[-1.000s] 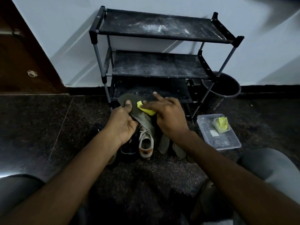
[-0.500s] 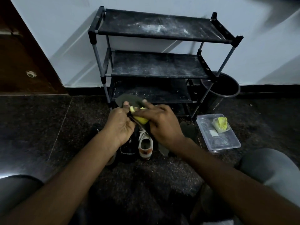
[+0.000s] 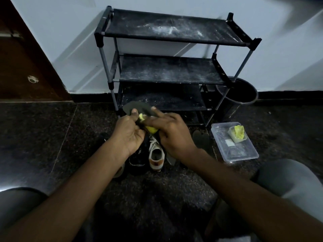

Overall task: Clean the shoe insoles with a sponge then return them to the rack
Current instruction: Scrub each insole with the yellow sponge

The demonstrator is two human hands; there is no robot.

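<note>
A dark grey insole [image 3: 138,107] is held up in front of the rack's lowest shelf. My left hand [image 3: 128,135] grips it from the left, thumb on top. My right hand [image 3: 172,133] presses a yellow sponge [image 3: 151,129] against the insole, fingers stretched over it; most of the sponge is hidden under the hand. The black three-shelf rack [image 3: 167,69] stands against the wall, its shelves dusty and bare. Another dark insole [image 3: 201,140] lies on the floor to the right of my right hand.
A white-and-brown sneaker [image 3: 156,154] and a black shoe [image 3: 137,158] sit on the dark mat below my hands. A clear plastic tub [image 3: 244,153] with a small cup holding a yellow sponge [image 3: 238,132] is at right. A black bin [image 3: 237,95] stands beside the rack.
My right hand has slid the sponge leftward and up along the insole, toward my left thumb. The insole has tipped a little higher. My left hand's grip is unchanged.
</note>
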